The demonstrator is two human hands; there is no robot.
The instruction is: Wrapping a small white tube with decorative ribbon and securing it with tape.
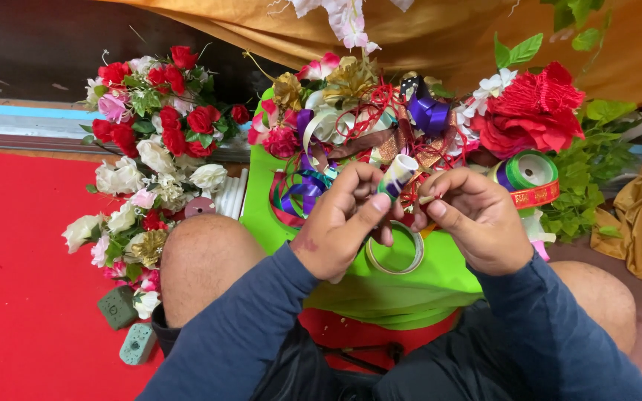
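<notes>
— So, from the head view, what are the hands doing?
— Left hand [339, 223] is clamped on a small ribbon spool [397, 175]; right hand [475, 220] pinches its loose end, above the green bag [410, 286] on the lap.
— Around them?
— Artificial flowers [150, 156] on the red floor [24, 297].

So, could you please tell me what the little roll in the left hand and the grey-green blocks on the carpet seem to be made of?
The small roll looks like glossy ribbon or tape wound on a pale core; its sheen suggests plastic, though that is uncertain. The blocks look like matte, porous foam, with dull faces and small round holes on one.
</notes>
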